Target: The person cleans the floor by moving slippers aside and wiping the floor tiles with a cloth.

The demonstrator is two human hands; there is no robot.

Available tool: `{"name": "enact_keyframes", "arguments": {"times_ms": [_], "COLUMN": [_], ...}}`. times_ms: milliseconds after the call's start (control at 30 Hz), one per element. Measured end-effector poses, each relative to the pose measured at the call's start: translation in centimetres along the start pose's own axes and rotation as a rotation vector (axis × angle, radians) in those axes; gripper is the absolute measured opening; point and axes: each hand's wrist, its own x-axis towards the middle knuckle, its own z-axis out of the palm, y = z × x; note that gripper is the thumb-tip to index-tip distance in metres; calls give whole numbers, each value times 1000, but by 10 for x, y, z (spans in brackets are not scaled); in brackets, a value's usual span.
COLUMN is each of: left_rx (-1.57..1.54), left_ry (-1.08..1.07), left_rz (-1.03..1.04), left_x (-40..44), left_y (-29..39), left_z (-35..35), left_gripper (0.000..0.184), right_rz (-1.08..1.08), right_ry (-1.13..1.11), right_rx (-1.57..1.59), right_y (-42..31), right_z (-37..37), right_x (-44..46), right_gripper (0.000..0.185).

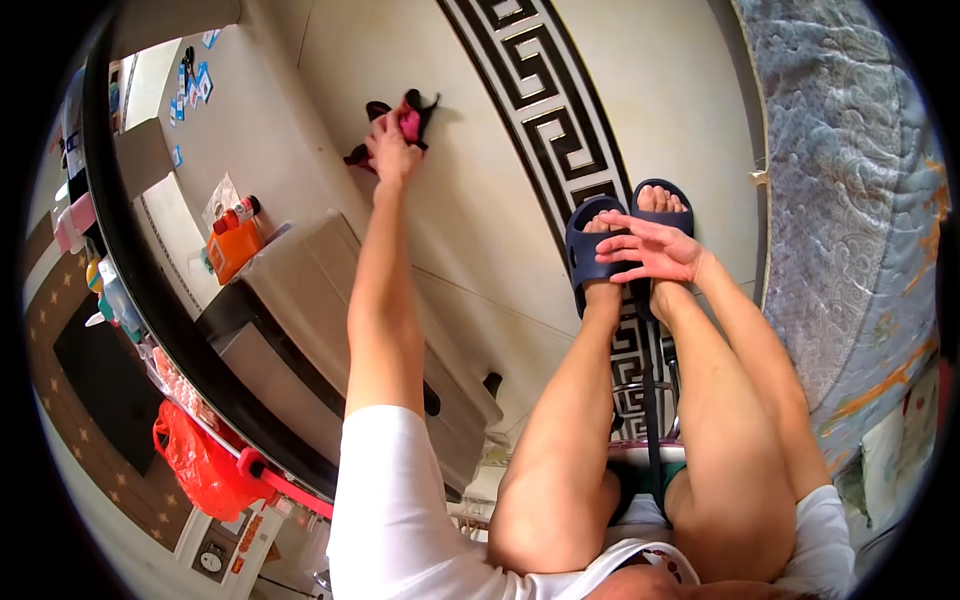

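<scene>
My left hand (393, 152) is stretched far out over the pale tiled floor, its fingers closed on a small black-and-pink thing (410, 122) with dark strap-like ends. Its exact kind cannot be made out, and my fingers cover part of it. Over my feet hangs my right hand (655, 248), fingers spread and holding nothing. Just behind it are the dark blue slippers (590, 245) on my feet; the hand overlaps one of them.
A table with a black edge (150, 250) stands at left; a red plastic bag (200, 460) hangs there. An orange box (235, 248) sits on the shelf below. A patterned grey-blue cover (840, 200) lines the right side. A black key-pattern band (545, 80) crosses the floor.
</scene>
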Motion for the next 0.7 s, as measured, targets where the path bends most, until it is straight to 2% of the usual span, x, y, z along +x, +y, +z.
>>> {"name": "enact_keyframes", "arguments": {"times_ms": [67, 200, 333, 433, 467, 533, 700], "left_rx": [6, -43, -146, -149, -120, -144, -475], "left_ry": [-18, -146, -180, -217, -217, -257, -404], "left_rz": [98, 57, 66, 9, 8, 42, 87], "left_x": [-33, -154, -248, -296, -314, -355, -396], "left_y": [1, 4, 17, 29, 32, 33, 13], "left_z": [5, 52, 83, 99, 107, 125, 125], "left_gripper": [70, 70, 65, 66, 57, 56, 59], "right_rz": [-22, -18, -27, -19, -18, -19, -18], "right_ry": [-7, 21, 8, 6, 4, 0, -34], "right_rx": [-6, -7, -3, 9, 14, 25, 32], "right_y": [4, 3, 4, 4, 4, 2, 2], "right_z": [-3, -2, 0, -2, -1, -1, -5], "right_x": [2, 3, 3, 3, 3, 1, 2], "right_gripper": [62, 60, 56, 54, 54, 54, 59]}}
